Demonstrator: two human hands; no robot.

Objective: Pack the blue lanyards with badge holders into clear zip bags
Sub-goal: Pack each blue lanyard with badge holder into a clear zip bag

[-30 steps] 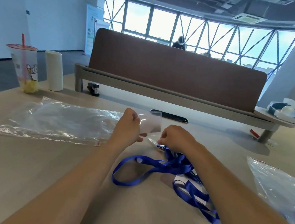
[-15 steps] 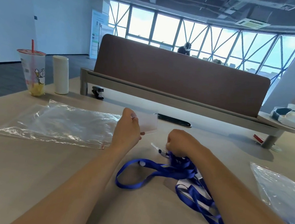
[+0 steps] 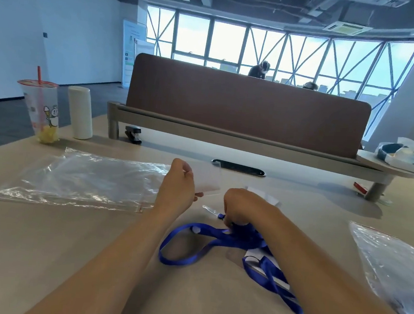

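- Fingers point(image 3: 185, 169) of our left hand point(image 3: 177, 188) pinch a clear badge holder point(image 3: 209, 179) by its left edge and hold it upright just above the surface point(image 3: 43, 242).
- Our right hand point(image 3: 242, 207) is curled down, its fingers point(image 3: 228, 217) gripping the blue lanyards point(image 3: 219, 235) at the end where a small clip point(image 3: 212, 210) sticks out towards the left hand.
- From that grip the lanyards trail across the surface in a loose loop between our forearms and run under the right forearm, over more badge holders lying flat.
- We see one clear zip bag point(image 3: 86, 179) flat on the surface, just left of the left hand.
- We see a second zip bag point(image 3: 391, 268) at the right edge.
- Further back stand a drink cup point(image 3: 43, 110) with a straw, a white cylinder point(image 3: 80, 112) beside it, and a stapler point(image 3: 133, 134) under the brown divider point(image 3: 242, 110).
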